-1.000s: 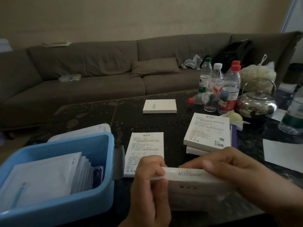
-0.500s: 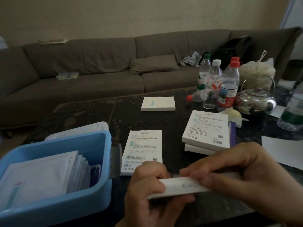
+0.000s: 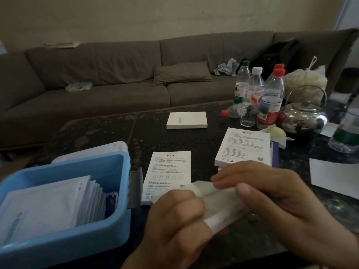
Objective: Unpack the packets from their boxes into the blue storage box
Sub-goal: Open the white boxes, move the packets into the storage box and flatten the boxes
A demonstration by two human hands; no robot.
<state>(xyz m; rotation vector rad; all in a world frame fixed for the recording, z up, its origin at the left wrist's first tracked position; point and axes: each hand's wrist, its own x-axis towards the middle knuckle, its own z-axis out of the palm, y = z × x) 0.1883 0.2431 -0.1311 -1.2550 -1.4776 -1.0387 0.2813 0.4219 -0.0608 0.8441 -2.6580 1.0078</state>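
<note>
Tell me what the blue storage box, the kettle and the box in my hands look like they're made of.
Blue storage box: likely moulded plastic, matte, with thick rounded walls. Kettle: polished metal, probably steel, with mirror-like reflections. Held box, gripped by the left hand and right hand: seemingly thin white cardboard, though blurred.

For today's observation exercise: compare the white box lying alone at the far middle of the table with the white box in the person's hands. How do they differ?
1. The far box lies flat on the table, untouched; the held box is off the table, gripped by the left hand and right hand.
2. The far box shows its broad face; the held box shows mainly a narrow edge.
3. The far box looks sharp; the held box is blurred.
Both are flat and white.
</note>
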